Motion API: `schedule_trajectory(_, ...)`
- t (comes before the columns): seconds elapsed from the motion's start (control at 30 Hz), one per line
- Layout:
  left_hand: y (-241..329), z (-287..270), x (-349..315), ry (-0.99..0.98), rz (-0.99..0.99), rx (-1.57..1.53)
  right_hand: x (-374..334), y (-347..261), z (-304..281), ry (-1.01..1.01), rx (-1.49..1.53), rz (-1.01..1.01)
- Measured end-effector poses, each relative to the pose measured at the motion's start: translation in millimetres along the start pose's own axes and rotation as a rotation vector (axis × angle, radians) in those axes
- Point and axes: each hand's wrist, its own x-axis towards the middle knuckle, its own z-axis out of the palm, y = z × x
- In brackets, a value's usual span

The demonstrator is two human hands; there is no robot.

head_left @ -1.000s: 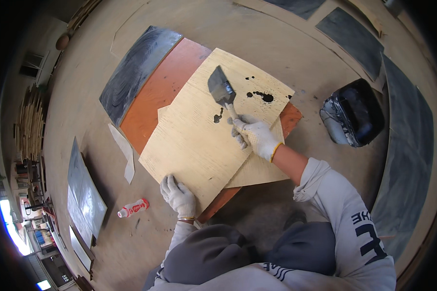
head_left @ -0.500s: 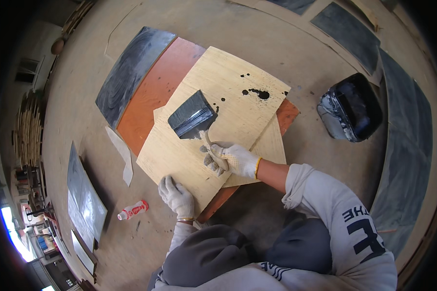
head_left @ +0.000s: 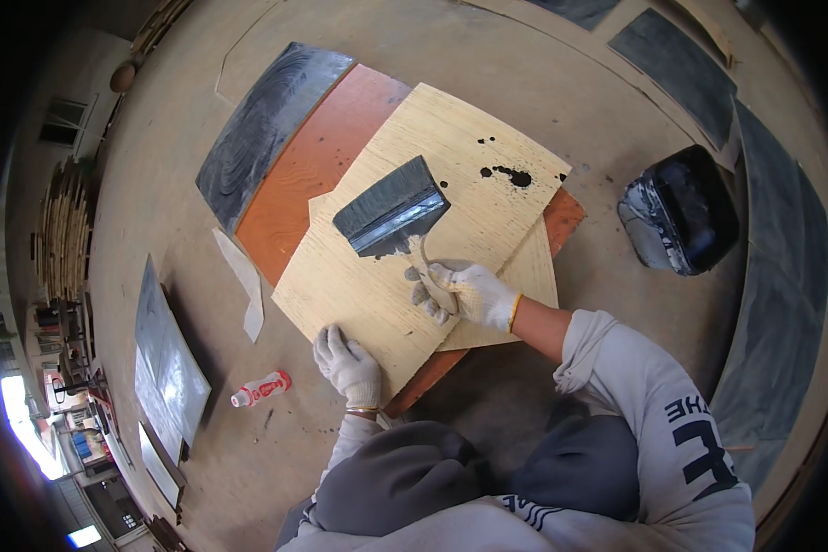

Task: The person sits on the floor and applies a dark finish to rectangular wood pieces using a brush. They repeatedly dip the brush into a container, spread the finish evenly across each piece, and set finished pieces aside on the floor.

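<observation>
My right hand (head_left: pixel 476 293), in a white knit glove, is closed round the pale handle of a wide paintbrush (head_left: pixel 391 207). Its broad dark bristles and shiny band are above a pale wooden board (head_left: pixel 340 267); I cannot tell whether the bristles touch it. Black paint spots (head_left: pixel 520 178) mark the board's far right part. My left hand (head_left: pixel 348 368), gloved as well, lies on the board's near left edge, fingers stretched out and holding nothing.
Under the board are another pale board and an orange-red sheet (head_left: pixel 317 156), with a dark-coated panel (head_left: pixel 267 120) beside it. A paint-smeared black bucket (head_left: pixel 681 212) stands at right. Grey panels (head_left: pixel 170 359) and a red-and-white bottle (head_left: pixel 262 388) lie left; dark sheets (head_left: pixel 782 258) lie far right.
The brush has turned so that more of its broad face shows, and it now covers some small spots. My left hand stays at the board's edge. The whole view has shifted slightly.
</observation>
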Motion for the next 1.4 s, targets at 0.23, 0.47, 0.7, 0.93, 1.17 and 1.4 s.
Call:
schedule_trajectory(0.23,-1.0,-1.2,-0.3,0.006,-0.010,-0.002,3.7,-10.3,9.9,0.139,-0.365,-0.027)
schedule_trajectory(0.47,1.4,-0.4,0.4,0.010,-0.007,0.009,24.9,-19.8,34.8,0.442,-1.168,-0.144)
schedule_trajectory(0.7,1.4,-0.2,0.2,-0.001,-0.012,0.003,26.7,-17.4,39.4,0.475,-1.159,-0.085)
schedule_trajectory(0.93,-1.1,-3.6,0.9,0.004,-0.010,-0.002,25.9,-23.5,45.3,0.477,-1.195,-0.064)
schedule_trajectory(1.17,6.5,-0.5,1.1,0.005,0.014,-0.012,9.4,-33.1,37.4,0.486,-1.223,-0.101)
schedule_trajectory(1.4,-9.4,-18.2,3.2,-0.009,0.110,-0.006,-116.1,-103.8,11.5,0.906,-1.976,-0.166)
